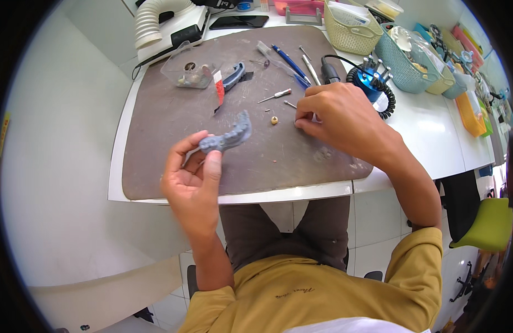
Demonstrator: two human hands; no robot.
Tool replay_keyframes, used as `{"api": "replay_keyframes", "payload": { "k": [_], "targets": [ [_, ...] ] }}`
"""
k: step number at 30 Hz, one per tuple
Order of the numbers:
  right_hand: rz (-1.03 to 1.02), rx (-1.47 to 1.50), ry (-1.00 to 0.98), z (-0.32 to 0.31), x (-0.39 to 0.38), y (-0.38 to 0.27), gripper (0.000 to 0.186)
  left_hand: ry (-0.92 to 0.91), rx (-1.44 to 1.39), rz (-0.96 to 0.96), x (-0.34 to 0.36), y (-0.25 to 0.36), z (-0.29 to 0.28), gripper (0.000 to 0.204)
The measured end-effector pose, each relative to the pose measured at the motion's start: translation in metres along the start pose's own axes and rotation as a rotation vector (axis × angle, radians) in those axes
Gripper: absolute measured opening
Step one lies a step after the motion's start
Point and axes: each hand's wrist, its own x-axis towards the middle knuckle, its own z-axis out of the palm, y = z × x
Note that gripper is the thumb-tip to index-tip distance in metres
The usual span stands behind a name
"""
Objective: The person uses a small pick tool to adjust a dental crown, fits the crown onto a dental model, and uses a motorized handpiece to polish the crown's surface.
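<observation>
While a grey tooth model (227, 139) is gripped in the left hand (191, 177), the right hand (342, 116) is curled over the mat's (306, 169) right side. Its hold can't be told.

There are two hands (192, 178), one grey dental model (226, 140), one clear box (174, 70), one black phone (238, 21) and one ribbed white hose (147, 26).

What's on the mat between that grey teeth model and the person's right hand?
The head view shows a small yellowish piece between the grey teeth model and right hand; a tiny metallic bit lies near it.
</observation>
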Motion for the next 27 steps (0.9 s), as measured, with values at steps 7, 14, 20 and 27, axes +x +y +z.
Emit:
{"api": "replay_keyframes", "payload": {
  "k": [7,14,20,27],
  "targets": [
    [-0.195,0.392,0.368,0.001,0.005,-0.017,0.011,-0.101,-0.052,-0.027,-0.008,0.004,0.019,0.034],
    [-0.362,0.269,0.422,0.018,0.001,-0.027,0.016,-0.171,-0.001,-0.006,-0.012,0.004,0.028,0.035],
    [-0.209,0.431,0.274,0.017,-0.001,-0.030,0.020,-0.138,0.033,0.025,-0.013,0.000,0.029,0.032],
    [-0.208,0.510,0.290,0.022,0.003,-0.025,0.024,-0.124,-0.020,0.022,-0.013,0.001,0.028,0.032]
  ]
}}
